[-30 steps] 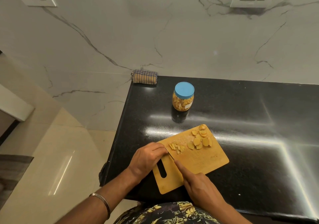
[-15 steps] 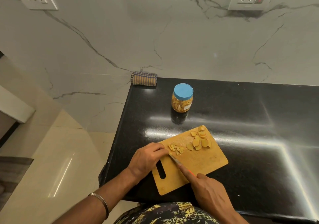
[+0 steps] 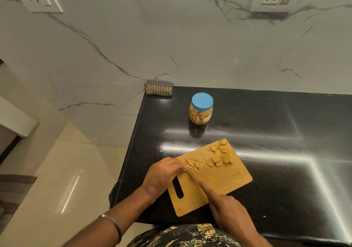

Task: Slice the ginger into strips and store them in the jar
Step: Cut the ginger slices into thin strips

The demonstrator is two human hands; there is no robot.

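Ginger slices (image 3: pixel 221 156) on cutting board (image 3: pixel 228 178): left hand (image 3: pixel 162 176) pinches one piece, right hand (image 3: pixel 226 206) grips knife (image 3: pixel 192 175); best cut thin, fingertips tucked.

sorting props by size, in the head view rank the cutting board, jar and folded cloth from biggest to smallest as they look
1. cutting board, clearly largest
2. jar
3. folded cloth
The jar and cloth look close in size, and the cloth lies farther back, so that order is unsure.

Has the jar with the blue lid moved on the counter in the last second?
No. The jar stands at the same spot behind the cutting board's far edge; only the camera shifted slightly.
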